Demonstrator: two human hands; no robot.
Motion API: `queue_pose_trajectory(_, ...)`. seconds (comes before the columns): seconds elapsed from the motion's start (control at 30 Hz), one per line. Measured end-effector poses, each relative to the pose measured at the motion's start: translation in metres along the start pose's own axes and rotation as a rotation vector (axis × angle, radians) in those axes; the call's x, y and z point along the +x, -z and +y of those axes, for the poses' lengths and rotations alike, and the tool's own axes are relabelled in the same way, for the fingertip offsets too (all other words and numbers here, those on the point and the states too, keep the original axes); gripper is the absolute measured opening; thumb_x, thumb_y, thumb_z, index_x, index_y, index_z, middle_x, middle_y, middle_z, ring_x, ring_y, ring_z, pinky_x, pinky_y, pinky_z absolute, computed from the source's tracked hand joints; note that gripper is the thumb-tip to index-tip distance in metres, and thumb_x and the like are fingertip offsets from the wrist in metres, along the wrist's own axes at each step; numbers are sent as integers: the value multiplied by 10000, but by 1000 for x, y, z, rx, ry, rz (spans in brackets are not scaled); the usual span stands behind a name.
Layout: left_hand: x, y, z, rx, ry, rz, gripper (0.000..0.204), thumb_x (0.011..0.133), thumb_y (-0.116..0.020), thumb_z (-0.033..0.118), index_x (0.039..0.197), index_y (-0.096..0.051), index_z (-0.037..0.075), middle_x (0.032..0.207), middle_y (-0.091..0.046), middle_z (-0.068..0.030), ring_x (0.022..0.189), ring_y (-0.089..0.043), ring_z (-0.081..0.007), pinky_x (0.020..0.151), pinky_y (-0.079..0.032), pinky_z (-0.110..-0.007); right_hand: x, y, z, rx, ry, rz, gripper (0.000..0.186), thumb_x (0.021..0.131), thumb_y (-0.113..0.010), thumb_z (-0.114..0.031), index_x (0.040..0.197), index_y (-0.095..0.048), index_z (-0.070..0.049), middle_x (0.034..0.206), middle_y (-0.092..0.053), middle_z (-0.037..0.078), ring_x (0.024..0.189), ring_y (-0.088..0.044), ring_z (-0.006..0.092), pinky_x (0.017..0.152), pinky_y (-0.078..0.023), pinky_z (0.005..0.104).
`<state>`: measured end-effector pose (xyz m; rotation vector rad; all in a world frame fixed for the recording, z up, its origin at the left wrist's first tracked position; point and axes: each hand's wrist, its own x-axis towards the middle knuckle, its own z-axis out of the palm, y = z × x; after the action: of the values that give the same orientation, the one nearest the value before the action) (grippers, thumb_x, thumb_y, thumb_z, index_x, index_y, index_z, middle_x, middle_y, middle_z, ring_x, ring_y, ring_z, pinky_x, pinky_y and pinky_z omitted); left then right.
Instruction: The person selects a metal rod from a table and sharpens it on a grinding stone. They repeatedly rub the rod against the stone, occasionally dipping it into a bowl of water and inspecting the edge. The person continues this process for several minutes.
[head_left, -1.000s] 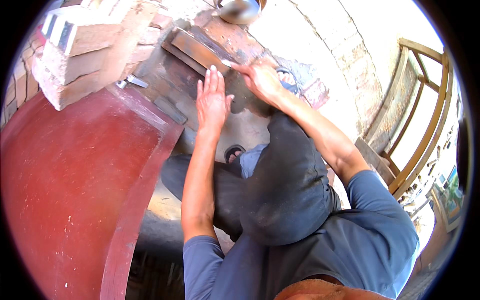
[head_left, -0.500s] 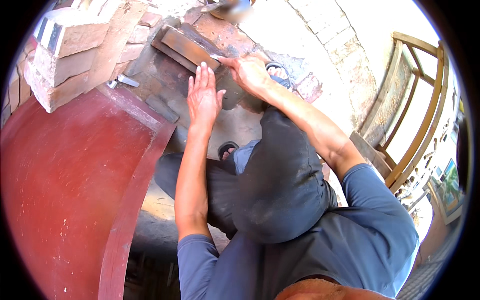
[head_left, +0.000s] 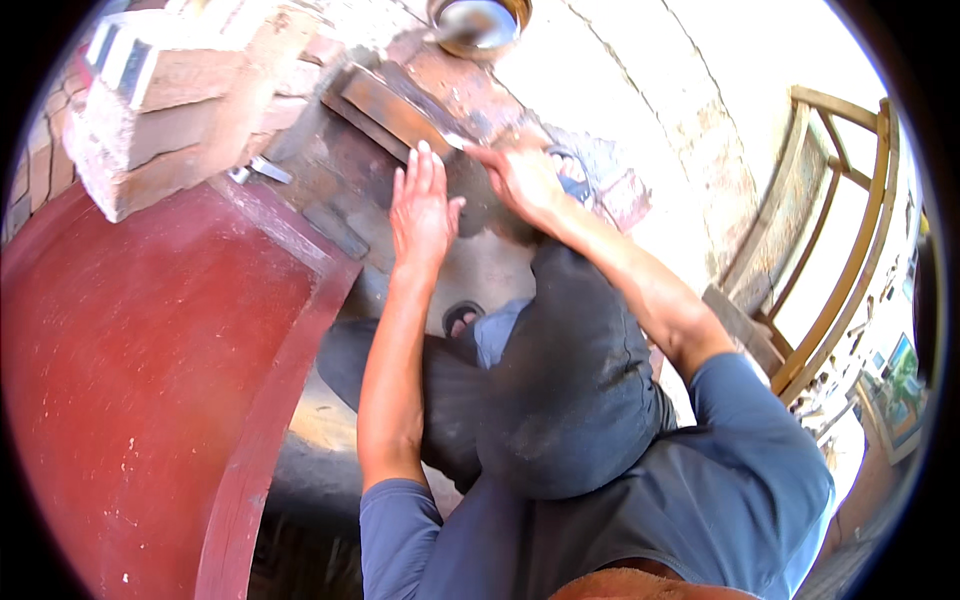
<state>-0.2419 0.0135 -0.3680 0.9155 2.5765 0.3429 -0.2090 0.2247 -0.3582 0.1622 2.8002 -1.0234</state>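
Brown block [head_left: 393,112] sits up at eleven o'clock, the left grip [head_left: 421,215] lying flat and straightened by its near end, the right grip [head_left: 527,184] at a pale sliver [head_left: 457,142] on its four o'clock side, pinch unclear, seemingly a steadying step, next move likely wanting even pressure.

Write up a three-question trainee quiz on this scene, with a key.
1. True or false: the left hand is clenched in a fist.
2. Where is the large red panel? A) Person's left. B) Person's right. C) Under the left hand.
3. Which hand's index finger is nearest the small pale, shiny piece at the end of the brown block?

Key: 1. False; its fingers are extended. 2. A. 3. The right hand.
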Motion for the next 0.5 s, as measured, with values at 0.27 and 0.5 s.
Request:
queue_pose_trajectory(0.27,0,12,6,8,-6,-45,754,920,-793,236,1558,-495,-35,1715,-375,-224,1580,-385,-371,1302,-299,-521,-37,-8,-4,62,-97,-5,435,929,-603,-85,1334,-756,-123,899,-752,247,857,-752,419,779,-594,534)
queue_pose_trajectory(0.5,-1,14,2,24,-13,-87,766,949,-773,238,1592,-453,-30,1727,-342,-237,1590,-361,-383,1302,-302,-519,-15,-9,3,39,-19,-21,444,895,-593,-88,1304,-766,-102,851,-747,243,824,-755,407,781,-607,531)
